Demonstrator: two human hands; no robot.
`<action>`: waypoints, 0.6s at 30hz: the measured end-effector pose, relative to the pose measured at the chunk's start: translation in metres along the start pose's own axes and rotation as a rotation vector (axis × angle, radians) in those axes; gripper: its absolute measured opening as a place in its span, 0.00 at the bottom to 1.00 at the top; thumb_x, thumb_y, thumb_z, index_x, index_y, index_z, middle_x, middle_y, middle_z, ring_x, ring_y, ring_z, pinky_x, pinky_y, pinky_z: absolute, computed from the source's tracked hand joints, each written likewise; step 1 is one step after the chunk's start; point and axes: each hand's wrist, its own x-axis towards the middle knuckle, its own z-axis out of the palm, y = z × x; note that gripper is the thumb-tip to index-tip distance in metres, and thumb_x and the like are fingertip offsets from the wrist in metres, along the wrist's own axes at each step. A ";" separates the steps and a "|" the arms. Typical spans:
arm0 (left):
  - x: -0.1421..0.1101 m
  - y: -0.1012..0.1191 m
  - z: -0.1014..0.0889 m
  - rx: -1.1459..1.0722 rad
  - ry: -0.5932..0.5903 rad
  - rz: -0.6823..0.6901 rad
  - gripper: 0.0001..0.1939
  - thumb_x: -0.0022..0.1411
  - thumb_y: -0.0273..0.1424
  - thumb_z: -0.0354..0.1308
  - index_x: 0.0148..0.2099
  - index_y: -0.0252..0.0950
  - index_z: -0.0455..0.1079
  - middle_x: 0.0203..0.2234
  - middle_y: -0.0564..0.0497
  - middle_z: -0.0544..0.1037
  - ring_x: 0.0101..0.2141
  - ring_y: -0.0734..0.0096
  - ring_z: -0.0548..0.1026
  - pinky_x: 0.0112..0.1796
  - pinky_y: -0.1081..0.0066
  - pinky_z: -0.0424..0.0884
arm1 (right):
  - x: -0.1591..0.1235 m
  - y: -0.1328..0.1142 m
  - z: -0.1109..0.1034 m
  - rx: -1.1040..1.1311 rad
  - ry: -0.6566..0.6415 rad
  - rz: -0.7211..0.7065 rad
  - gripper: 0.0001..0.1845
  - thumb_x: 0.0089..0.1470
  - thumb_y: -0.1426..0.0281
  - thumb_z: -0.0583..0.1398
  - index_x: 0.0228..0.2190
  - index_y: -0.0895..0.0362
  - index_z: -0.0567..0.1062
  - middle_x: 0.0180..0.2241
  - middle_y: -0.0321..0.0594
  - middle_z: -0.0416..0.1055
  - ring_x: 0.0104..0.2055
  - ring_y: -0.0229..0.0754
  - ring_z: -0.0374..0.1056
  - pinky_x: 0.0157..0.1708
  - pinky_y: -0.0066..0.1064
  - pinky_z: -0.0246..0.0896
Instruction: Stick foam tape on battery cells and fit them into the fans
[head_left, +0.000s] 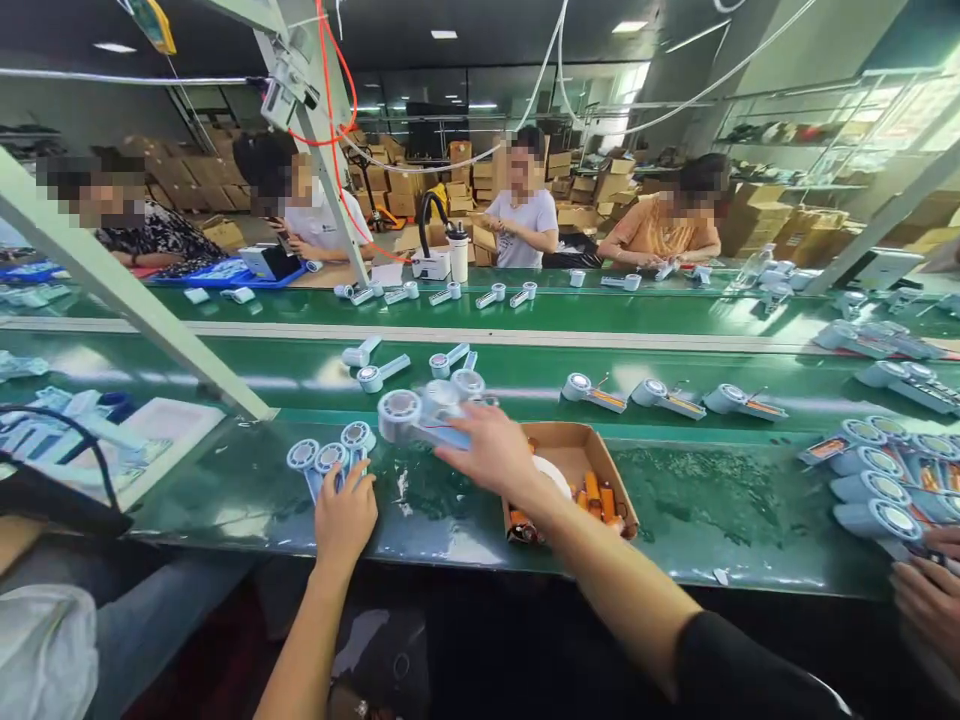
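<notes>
My left hand (346, 512) has its fingers curled over the handles of several light-blue handheld fans (331, 458), which lie side by side on the bench. Farther right, my right hand (496, 452) grips a bunch of similar fan bodies (400, 410) above the bench; its fingers partly cover their handles, and a thin red wire shows. Under my right forearm stands a cardboard box (621, 478) with orange battery cells (606, 500) and a white ring-shaped item (553, 474) in it.
Behind the bench runs a green conveyor (517, 376) carrying spaced fan parts (596, 392). Fans are piled at right (874, 488), near another person's hand (930, 600). A white tray (180, 430) of parts sits left, beside a slanted metal post (150, 300). Several people work across the line.
</notes>
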 end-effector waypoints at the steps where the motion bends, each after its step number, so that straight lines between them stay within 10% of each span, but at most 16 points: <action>1: -0.001 -0.001 -0.001 -0.021 -0.011 0.000 0.18 0.67 0.23 0.53 0.48 0.40 0.84 0.56 0.42 0.83 0.64 0.39 0.69 0.60 0.36 0.74 | 0.008 -0.015 0.021 -0.034 -0.067 0.043 0.21 0.63 0.54 0.66 0.54 0.47 0.83 0.59 0.47 0.78 0.61 0.60 0.71 0.57 0.56 0.72; 8: -0.005 0.000 -0.005 -0.063 0.032 -0.068 0.27 0.70 0.28 0.53 0.69 0.31 0.70 0.66 0.29 0.70 0.65 0.36 0.70 0.63 0.32 0.67 | 0.004 -0.054 0.111 -0.103 -0.241 0.151 0.20 0.69 0.63 0.59 0.58 0.53 0.78 0.67 0.53 0.70 0.69 0.63 0.63 0.57 0.62 0.68; 11: -0.010 0.011 -0.012 -0.048 0.095 -0.023 0.23 0.72 0.29 0.54 0.66 0.33 0.72 0.63 0.30 0.75 0.63 0.33 0.71 0.62 0.25 0.64 | -0.028 -0.035 0.096 -0.082 -0.126 -0.045 0.30 0.65 0.53 0.64 0.63 0.51 0.73 0.74 0.50 0.60 0.74 0.66 0.55 0.62 0.67 0.62; 14: -0.012 0.043 -0.027 -0.196 0.231 0.123 0.23 0.72 0.28 0.57 0.67 0.36 0.70 0.59 0.34 0.77 0.60 0.41 0.75 0.61 0.36 0.70 | -0.084 0.010 0.062 -0.003 0.031 -0.318 0.19 0.69 0.55 0.61 0.56 0.49 0.78 0.64 0.43 0.75 0.65 0.52 0.68 0.63 0.49 0.65; 18: 0.010 0.121 -0.042 -0.450 0.015 0.528 0.25 0.75 0.30 0.57 0.70 0.43 0.66 0.57 0.44 0.80 0.61 0.53 0.74 0.62 0.51 0.71 | -0.161 0.081 0.027 -0.121 0.289 -0.057 0.21 0.65 0.52 0.66 0.49 0.55 0.80 0.47 0.50 0.80 0.48 0.53 0.73 0.50 0.46 0.69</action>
